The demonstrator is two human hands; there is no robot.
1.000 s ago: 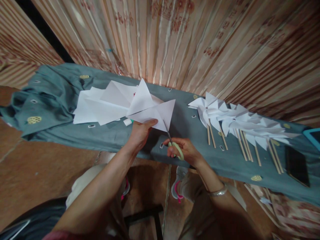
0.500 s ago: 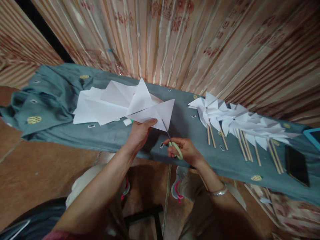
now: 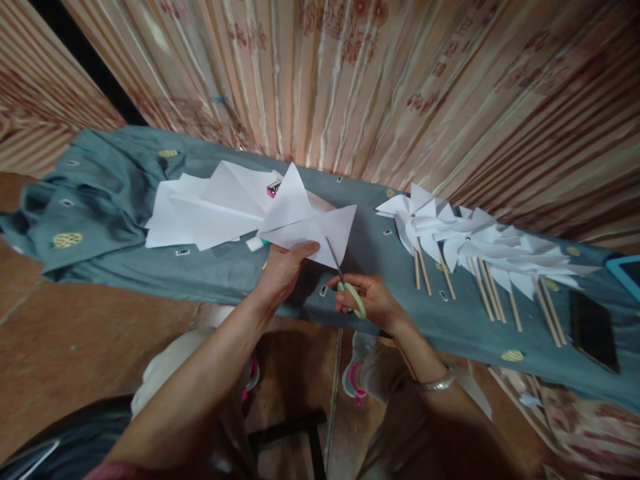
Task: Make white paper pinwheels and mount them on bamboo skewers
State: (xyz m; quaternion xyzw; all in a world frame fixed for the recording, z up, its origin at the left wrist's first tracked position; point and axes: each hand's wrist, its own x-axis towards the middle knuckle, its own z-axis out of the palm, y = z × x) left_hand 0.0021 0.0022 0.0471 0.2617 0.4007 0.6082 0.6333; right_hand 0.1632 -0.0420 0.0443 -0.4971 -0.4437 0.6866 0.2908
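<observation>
My left hand (image 3: 283, 268) pinches a white paper sheet (image 3: 307, 227) by its near edge, thumb on top. Slits split the sheet, and its flaps stick up and out. My right hand (image 3: 367, 298) is closed round the pale green handles of a pair of scissors (image 3: 358, 301). Their blades lie along the near right corner of the sheet, in a cut running inward. Behind and left of the sheet, more creased white papers (image 3: 200, 207) lie overlapping on the cloth.
A green cloth (image 3: 210, 270) covers the narrow table. Several white paper pinwheels (image 3: 467, 239) on wooden sticks lie at the right. Beyond them are a dark phone (image 3: 594, 330) and a blue-edged object (image 3: 625, 277). A white-capped tube (image 3: 255, 244) and a small pink object (image 3: 273, 191) lie near the papers. A curtain (image 3: 320, 80) hangs behind.
My left hand and the sheet have shifted slightly right and toward me, uncovering more of the pink object. The scissors stay nearly in place, at the cut in the sheet.
</observation>
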